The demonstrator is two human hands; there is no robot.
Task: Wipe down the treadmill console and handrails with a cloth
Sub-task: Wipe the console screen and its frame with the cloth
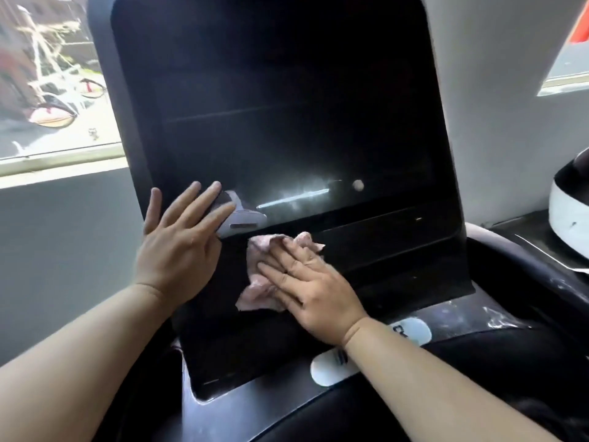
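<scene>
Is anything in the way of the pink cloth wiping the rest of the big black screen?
Only the person's own left hand, lying flat on the screen's lower left corner, just left of the cloth under the right hand. The rest of the screen, above and to the right, shows nothing in the way.

free: upper console screen (287,90) lying open above both hands | blocked: left hand (178,250) spreading flat over its lower left corner, right hand (314,285) pressing the cloth (258,282) just beside — narrow gap showing between | right: white rounded object (570,205) sitting near the screen's right side
</scene>
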